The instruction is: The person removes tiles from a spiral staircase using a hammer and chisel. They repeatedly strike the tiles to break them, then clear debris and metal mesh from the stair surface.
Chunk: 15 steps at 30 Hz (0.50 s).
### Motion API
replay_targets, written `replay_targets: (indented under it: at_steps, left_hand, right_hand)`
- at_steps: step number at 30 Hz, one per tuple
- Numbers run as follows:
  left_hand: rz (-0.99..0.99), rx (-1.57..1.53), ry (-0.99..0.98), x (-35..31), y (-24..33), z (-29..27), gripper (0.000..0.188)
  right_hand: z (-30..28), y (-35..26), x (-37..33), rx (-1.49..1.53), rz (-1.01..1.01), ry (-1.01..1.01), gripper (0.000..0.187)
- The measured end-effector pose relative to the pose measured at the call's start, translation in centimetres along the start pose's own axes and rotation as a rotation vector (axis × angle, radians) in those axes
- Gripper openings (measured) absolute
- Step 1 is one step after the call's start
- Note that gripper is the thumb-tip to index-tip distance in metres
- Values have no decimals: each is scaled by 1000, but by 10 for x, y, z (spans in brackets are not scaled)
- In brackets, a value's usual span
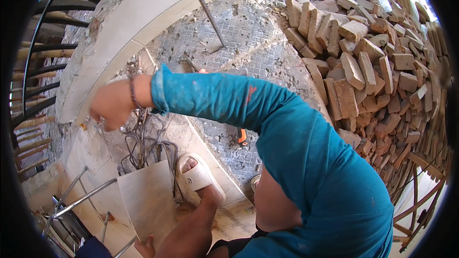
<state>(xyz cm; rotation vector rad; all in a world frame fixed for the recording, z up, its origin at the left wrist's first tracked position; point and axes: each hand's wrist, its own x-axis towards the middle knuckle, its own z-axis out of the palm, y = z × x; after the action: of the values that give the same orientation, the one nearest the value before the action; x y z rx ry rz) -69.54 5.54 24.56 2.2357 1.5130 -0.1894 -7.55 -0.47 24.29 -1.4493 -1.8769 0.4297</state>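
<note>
My left hand (145, 246) grips the lower edge of a beige tile (148, 199), which is tilted beside my lower leg. My right arm, in a teal sleeve, reaches across the view to the left. At its end, my right hand (114, 105) hangs over the pale tiled ledge, smeared by motion; I cannot make out whether it holds anything. A tangle of dark cables (148, 145) lies between that hand and the tile. Below my sleeve shows a tool with an orange and black handle (243, 137), partly hidden.
A large heap of bricks (354, 69) fills the right side. A ribbed metal rod (205, 9) stands on the grid-marked mortar floor (244, 24). Black curved railing bars (52, 45) run along the left. Metal tube legs (86, 199) stand lower left, near my sandalled foot (198, 177).
</note>
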Motion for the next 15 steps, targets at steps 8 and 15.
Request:
replay_targets:
  at_steps: [8,15]
  left_hand:
    - [316,630,239,3,168,-38,38]
    - [521,630,16,42,315,-99,44]
  right_hand:
    - [12,-17,-32,422,-76,-264,113]
    - [-52,-40,-55,189,-29,-389,80]
